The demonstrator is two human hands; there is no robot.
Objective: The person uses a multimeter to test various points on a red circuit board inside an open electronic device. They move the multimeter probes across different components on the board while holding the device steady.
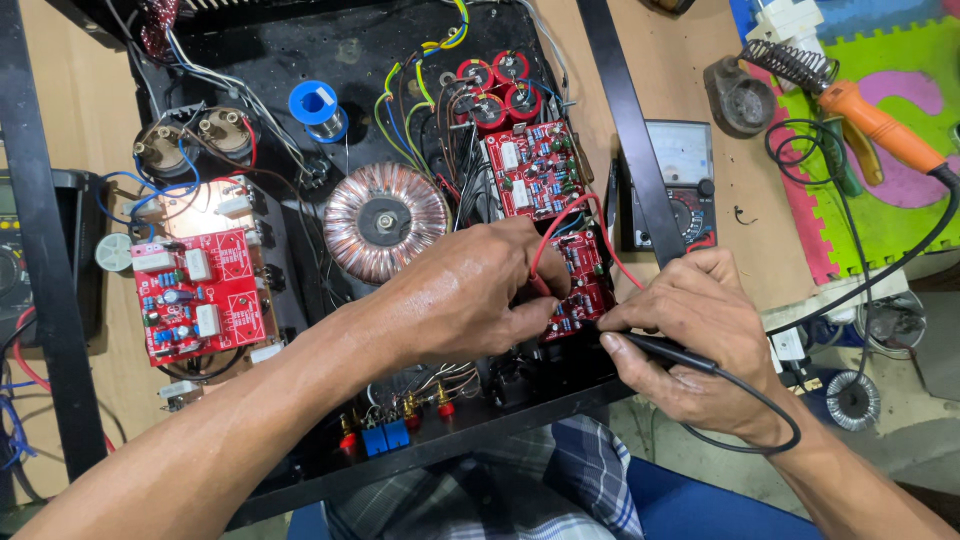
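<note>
While we are leaning over the open black chassis (340, 55), it is filling most of our view, lying on a brown bench with its front edge toward us. Near its middle the copper-wound toroidal transformer (386, 221) is sitting flat, and to its left a red circuit board (200, 295) is lying beside two round metal-topped parts. Farther back, four red-capped capacitors (493, 85) are standing in a cluster above another red board (535, 168).

Our left hand (470, 290) is reaching across the chassis and resting on the lower right red board (580, 280), its fingers curled closed around a red probe lead (560, 225) that is looping up over the knuckles. Our right hand (700, 330) is pinching a black probe (660, 348) pen-style between thumb and fingers, its tip touching the near edge of that same board, just beside our left fingertips, with its black cable trailing back under the wrist.

Right of the chassis an analog multimeter (680, 180) is lying face up, and an orange-handled soldering iron (875, 120) is resting on a green foam mat. A small blue solder spool (318, 105) is sitting inside the chassis.
</note>
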